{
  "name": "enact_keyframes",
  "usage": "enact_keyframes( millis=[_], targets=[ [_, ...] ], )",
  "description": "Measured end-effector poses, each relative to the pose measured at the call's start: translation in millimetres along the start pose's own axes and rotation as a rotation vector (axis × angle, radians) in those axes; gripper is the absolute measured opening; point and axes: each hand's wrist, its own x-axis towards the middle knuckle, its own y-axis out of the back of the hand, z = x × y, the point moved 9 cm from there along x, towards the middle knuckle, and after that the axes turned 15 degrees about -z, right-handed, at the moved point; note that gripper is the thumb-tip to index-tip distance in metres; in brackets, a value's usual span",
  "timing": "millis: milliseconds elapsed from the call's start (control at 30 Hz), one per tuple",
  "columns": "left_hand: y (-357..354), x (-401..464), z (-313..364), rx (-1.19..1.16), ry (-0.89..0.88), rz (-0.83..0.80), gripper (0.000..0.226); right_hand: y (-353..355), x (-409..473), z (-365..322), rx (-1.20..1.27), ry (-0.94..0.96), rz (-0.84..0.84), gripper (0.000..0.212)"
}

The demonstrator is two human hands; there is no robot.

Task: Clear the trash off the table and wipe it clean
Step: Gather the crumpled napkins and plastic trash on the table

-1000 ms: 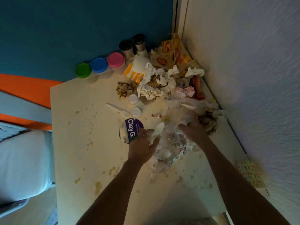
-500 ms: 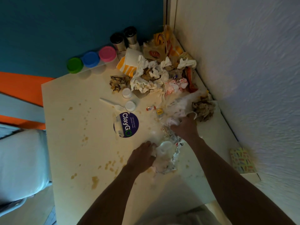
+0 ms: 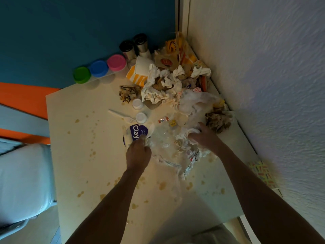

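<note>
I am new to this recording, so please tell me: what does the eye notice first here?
First, the heap of crumpled napkins and food wrappers piled in the table's far corner by the wall. Next, both hands at the table's middle: the left hand and right hand grip a thin plastic bag. Brown spill stains dot the table.

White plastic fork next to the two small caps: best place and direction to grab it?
Pinch the fork by its handle, coming from above on the left. It lies flat on the table, handle pointing to bare surface; the tines end sits close to a cap and the tub.
</note>
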Motion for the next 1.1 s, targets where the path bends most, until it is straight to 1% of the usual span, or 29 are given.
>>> enact_keyframes(
  millis=[33,100,200,300,433,500,567,667,733,767,833,1000,1033,1100],
  targets=[
    [7,0,0,-0.025,0.008,0.032,0.046,0,-1,0,-0.007,0.004,-0.012,0.03],
    [17,1,-2,-0.062,0.023,0.073,0.056,0,-2,2,-0.039,0.001,-0.01,0.03],
    [25,2,-2,-0.056,0.008,0.128,0.064,0,-4,6,-0.086,-0.017,0.006,0.031],
    [30,-1,-2,-0.063,0.049,0.187,0.059,-13,-10,10,-0.124,-0.035,-0.04,0.032],
    [28,-10,6,-0.124,0.031,0.214,0.048,-35,-17,16,-0.267,-0.051,-0.054,0.045],
    [24,-13,12,-0.095,-0.027,0.202,0.053,-46,-18,18,-0.345,-0.036,-0.039,0.051],
    [16,-17,23,0.01,-0.125,0.186,0.057,-53,-20,21,-0.402,-0.032,0.006,0.054],
    [3,-26,39,0.18,-0.311,0.158,0.051,-58,-19,25,-0.449,-0.023,0.073,0.056],
    [-6,-30,45,0.267,-0.364,0.102,0.053,-59,-18,25,-0.453,-0.017,0.092,0.054],
    [-9,-31,44,0.298,-0.362,0.079,0.055,-59,-18,25,-0.449,-0.02,0.096,0.054],
    [-12,-28,36,0.295,-0.304,0.046,0.054,-58,-17,25,-0.447,-0.03,0.101,0.054],
    [0,-22,22,0.156,-0.18,0.06,0.02,-57,-13,25,-0.435,-0.03,0.084,0.057],
    [1,-22,20,0.135,-0.165,0.051,0.02,-57,-13,26,-0.428,-0.034,0.084,0.057],
    [0,-19,15,0.09,-0.126,0.005,0.034,-56,-12,26,-0.429,-0.032,0.084,0.058]
  ],
)
